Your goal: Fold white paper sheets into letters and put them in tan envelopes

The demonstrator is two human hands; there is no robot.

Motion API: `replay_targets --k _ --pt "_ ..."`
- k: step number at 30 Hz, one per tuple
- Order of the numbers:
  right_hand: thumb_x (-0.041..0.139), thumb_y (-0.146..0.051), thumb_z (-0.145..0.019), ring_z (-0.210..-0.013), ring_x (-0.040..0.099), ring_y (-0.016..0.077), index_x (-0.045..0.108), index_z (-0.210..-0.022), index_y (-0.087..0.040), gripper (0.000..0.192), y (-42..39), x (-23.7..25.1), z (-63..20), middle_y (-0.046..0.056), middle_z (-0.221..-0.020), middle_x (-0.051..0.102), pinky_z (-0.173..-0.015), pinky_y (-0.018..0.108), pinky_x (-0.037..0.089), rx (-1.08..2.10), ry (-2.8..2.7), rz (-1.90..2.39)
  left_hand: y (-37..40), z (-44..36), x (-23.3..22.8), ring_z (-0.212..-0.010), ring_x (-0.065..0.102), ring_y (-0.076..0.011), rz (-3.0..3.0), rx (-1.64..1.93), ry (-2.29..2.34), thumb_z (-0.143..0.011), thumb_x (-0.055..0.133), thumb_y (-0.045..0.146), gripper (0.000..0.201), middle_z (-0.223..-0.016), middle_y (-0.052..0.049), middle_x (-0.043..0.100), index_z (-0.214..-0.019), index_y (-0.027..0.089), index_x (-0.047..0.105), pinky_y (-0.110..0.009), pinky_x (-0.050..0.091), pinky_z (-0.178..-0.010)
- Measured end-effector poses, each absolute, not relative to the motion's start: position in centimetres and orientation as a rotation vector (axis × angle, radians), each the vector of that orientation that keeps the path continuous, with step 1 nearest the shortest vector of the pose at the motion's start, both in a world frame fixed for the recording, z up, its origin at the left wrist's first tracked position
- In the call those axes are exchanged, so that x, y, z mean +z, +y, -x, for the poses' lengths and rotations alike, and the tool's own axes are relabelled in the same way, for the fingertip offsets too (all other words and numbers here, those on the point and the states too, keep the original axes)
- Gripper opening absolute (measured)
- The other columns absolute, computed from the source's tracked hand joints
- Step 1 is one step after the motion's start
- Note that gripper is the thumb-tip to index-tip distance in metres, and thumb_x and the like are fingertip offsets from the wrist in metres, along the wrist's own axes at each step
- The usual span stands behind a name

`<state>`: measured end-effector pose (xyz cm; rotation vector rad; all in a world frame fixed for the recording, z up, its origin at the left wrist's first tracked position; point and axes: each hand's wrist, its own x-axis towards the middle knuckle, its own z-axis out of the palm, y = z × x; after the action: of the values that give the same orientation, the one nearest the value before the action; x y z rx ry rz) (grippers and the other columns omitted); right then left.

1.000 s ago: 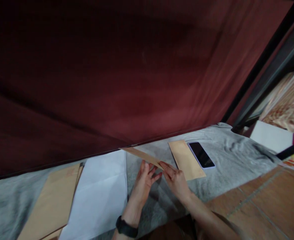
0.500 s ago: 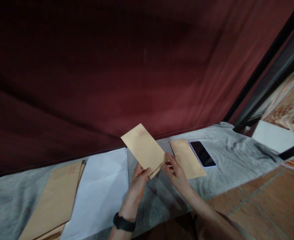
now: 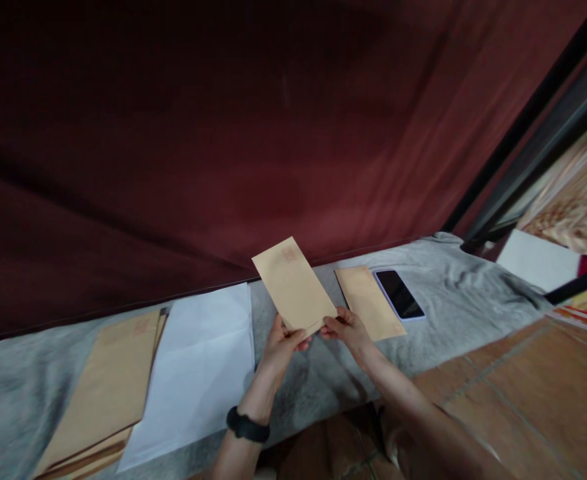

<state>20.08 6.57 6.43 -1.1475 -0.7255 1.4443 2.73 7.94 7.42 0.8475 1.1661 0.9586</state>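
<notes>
You hold a brown envelope upright in both hands above the grey-covered table.

Your left hand (image 3: 280, 343) pinches the near bottom corner of the envelope (image 3: 294, 287), thumb on its face, and your right hand (image 3: 346, 328) grips the other bottom corner, so it stands tilted away from you above the middle of the table's (image 3: 453, 303) near edge. Held only by that bottom edge, the thin paper could flop or crease, and a loosened pinch would likely drop it onto the cloth. Just right of your right hand lies a second envelope (image 3: 368, 301), touching a dark phone (image 3: 399, 294). To your left a white sheet (image 3: 200, 373) overlaps an envelope stack (image 3: 106, 390) at the left end. The red print (image 3: 289, 253) near the envelope's top is too blurred to read, and whether anything is inside it is hidden.
</notes>
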Motion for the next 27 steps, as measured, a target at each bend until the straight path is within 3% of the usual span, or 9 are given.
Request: replay_targets --k 3,10,15,20,23,26,27 --pt "0.085 -0.049 -0.062 -0.069 0.065 0.0162 0.07 -0.082 -0.018 0.04 6.2 6.5 -20.5 0.002 -0.077 0.072 -0.069 0.031 0.055 1.519 -0.83 1.147 8.4 -2.4 7.4 -0.066 0.069 -0.0184 -0.876 1.032 1.207 -0.062 0.08 0.021 0.061 -0.088 -0.006 0.075 -0.117 0.02 0.057 -0.027 0.052 -0.06" --pt "0.082 -0.039 -0.067 -0.086 0.066 0.0203 0.075 -0.082 -0.021 0.024 4.5 5.2 -20.8 0.004 -0.09 0.073 -0.083 0.034 0.053 1.632 -0.932 1.163 8.9 -0.4 8.0 -0.065 0.066 -0.0141 -0.902 1.186 1.248 -0.061 0.078 0.023 0.061 -0.086 -0.003 0.074 -0.118 0.019 0.058 -0.024 0.049 -0.062" --pt "0.081 -0.044 -0.071 -0.082 0.069 0.0172 0.077 -0.089 -0.018 0.032 1.2 3.6 -18.6 0.007 -0.092 0.074 -0.079 0.032 0.056 2.101 -1.07 0.997 9.1 0.5 7.9 -0.065 0.065 -0.0129 -0.867 1.26 1.266 -0.059 0.078 0.024 0.065 -0.086 -0.001 0.073 -0.12 0.019 0.056 -0.025 0.049 -0.064" --pt "0.085 -0.049 -0.066 -0.071 0.071 0.0196 0.079 -0.092 -0.019 0.04 -0.6 4.3 -17.7 0.009 -0.086 0.076 -0.062 0.028 0.057 2.761 -1.269 0.575 9.3 0.7 7.5 -0.065 0.065 -0.0143 -0.873 1.255 1.294 -0.057 0.08 0.026 0.066 -0.083 0.0 0.073 -0.118 0.02 0.058 -0.026 0.048 -0.064" --pt "0.077 -0.045 -0.077 -0.087 0.072 0.0213 0.076 -0.106 -0.018 0.039 1.2 5.4 -17.8 0.011 -0.102 0.076 -0.079 0.033 0.057 2.458 -1.147 0.686 9.2 0.6 7.5 -0.067 0.066 -0.0155 -0.886 1.254 1.29 -0.057 0.081 0.028 0.063 -0.082 -0.001 0.073 -0.115 0.02 0.059 -0.027 0.049 -0.065" --pt "0.078 -0.033 -0.072 -0.103 0.068 0.0216 0.075 -0.101 -0.023 0.03 3.5 5.4 -16.7 0.004 -0.107 0.075 -0.096 0.035 0.051 1.801 -0.782 0.963 9.3 0.4 7.5 -0.068 0.067 -0.0159 -0.88 1.281 1.278 -0.058 0.081 0.03 0.059 -0.083 -0.001 0.073 -0.111 0.019 0.061 -0.027 0.05 -0.065" --pt "0.078 -0.029 -0.07 -0.11 0.065 0.0205 0.074 -0.101 -0.026 0.031 3.9 5.2 -16.0 0.002 -0.111 0.074 -0.102 0.034 0.047 1.731 -0.743 1.004 9.3 0.4 7.5 -0.068 0.067 -0.0155 -0.874 1.297 1.277 -0.058 0.082 0.031 0.057 -0.083 -0.001 0.073 -0.11 0.019 0.061 -0.026 0.05 -0.065"
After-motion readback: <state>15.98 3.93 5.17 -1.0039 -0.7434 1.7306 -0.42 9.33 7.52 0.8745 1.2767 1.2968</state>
